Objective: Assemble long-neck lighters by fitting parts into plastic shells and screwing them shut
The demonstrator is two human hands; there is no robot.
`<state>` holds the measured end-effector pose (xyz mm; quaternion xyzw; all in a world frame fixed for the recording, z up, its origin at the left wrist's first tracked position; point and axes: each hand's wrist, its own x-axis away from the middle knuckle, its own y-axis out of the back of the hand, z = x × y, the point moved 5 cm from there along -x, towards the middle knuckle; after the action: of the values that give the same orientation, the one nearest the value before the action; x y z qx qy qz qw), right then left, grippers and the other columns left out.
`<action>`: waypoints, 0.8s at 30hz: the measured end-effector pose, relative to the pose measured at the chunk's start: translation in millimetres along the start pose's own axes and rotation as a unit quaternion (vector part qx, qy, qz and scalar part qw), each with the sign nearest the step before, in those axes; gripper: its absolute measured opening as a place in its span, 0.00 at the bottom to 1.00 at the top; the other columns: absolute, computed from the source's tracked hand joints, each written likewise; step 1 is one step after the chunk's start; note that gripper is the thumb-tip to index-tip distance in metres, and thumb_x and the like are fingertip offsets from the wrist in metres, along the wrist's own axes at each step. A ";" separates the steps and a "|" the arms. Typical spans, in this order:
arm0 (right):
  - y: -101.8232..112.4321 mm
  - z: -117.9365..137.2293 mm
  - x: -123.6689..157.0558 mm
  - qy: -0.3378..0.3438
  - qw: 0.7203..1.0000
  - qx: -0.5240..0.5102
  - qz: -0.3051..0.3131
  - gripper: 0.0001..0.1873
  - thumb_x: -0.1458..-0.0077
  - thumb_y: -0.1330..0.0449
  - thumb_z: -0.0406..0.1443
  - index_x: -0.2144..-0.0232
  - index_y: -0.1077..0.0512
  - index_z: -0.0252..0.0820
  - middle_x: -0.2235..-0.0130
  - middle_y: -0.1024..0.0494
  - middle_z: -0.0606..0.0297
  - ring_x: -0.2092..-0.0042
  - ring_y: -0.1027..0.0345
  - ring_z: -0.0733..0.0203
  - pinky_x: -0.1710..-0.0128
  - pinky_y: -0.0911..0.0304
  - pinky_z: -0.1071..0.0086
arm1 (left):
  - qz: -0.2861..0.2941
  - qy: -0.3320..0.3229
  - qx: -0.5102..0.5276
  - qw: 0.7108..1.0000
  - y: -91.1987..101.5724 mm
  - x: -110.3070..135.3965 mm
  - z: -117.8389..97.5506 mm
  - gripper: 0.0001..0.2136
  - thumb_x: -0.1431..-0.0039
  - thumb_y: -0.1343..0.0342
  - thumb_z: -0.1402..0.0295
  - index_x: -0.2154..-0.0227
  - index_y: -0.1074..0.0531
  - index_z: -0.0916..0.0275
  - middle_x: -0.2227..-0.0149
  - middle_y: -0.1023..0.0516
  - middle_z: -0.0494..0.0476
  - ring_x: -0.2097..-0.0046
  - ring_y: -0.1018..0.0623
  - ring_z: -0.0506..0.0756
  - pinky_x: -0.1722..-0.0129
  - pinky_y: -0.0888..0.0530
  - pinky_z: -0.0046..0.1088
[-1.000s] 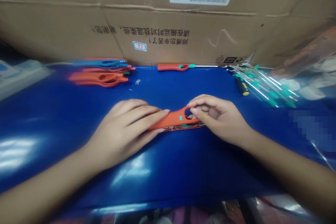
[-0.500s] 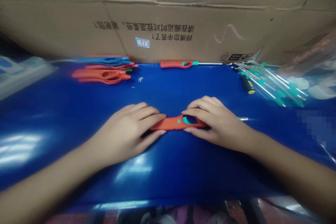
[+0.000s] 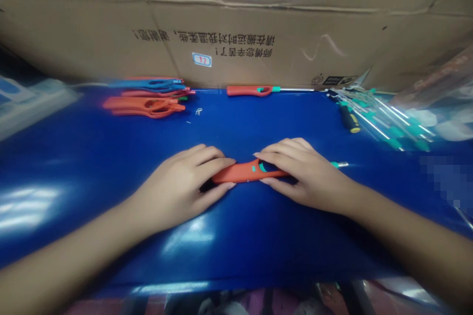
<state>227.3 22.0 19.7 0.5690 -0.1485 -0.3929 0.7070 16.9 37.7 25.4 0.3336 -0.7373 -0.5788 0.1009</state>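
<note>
An orange lighter body [image 3: 242, 173] with a teal trigger lies flat on the blue table [image 3: 92, 167] in the middle. My left hand [image 3: 185, 184] presses on its left end, fingers closed over it. My right hand [image 3: 299, 172] covers its right end, fingers curled over the handle opening. A short metal tip with a teal collar [image 3: 338, 164] sticks out to the right of my right hand.
A stack of orange and blue lighter shells [image 3: 148, 98] lies at the back left. A finished orange lighter [image 3: 258, 90] rests against the cardboard box [image 3: 236, 24]. Metal tubes with teal ends [image 3: 384, 120] and a black-and-yellow screwdriver [image 3: 349, 119] lie at the back right.
The top orange shell, tilted up a second ago, has been pressed down flat. My right hand has slid over the handle opening. Both hands now press on the lighter.
</note>
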 end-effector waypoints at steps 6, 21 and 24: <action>-2.0 -1.5 -0.5 -0.010 1.000 -0.003 0.008 0.19 0.34 0.42 0.40 0.44 0.30 0.42 0.46 0.23 0.59 0.45 0.33 0.54 0.47 0.43 0.59 | 0.004 -0.003 -0.002 1.000 -0.5 -0.2 -0.3 0.17 0.33 0.44 0.61 0.46 0.27 0.62 0.53 0.23 0.60 0.54 0.24 0.59 0.56 0.25 0.38; -4.2 -3.4 -0.9 -0.033 0.999 -0.028 0.020 0.19 0.36 0.39 0.41 0.45 0.29 0.44 0.47 0.25 0.59 0.46 0.34 0.53 0.45 0.40 0.55 | 0.004 0.008 0.008 1.000 -1.8 1.4 -0.1 0.14 0.32 0.44 0.63 0.47 0.26 0.61 0.53 0.23 0.59 0.55 0.24 0.58 0.55 0.25 0.37; -4.7 -2.4 -0.9 -0.042 0.999 -0.027 0.023 0.18 0.36 0.40 0.41 0.45 0.29 0.44 0.47 0.25 0.58 0.47 0.33 0.53 0.46 0.37 0.55 | 0.009 0.012 -0.001 1.000 -3.6 1.7 1.2 0.14 0.32 0.43 0.62 0.48 0.25 0.60 0.53 0.23 0.59 0.54 0.24 0.58 0.56 0.24 0.36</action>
<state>226.4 24.1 14.8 0.5291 -0.1798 -0.4041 0.7242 16.3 37.3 21.3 0.3343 -0.7384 -0.5743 0.1151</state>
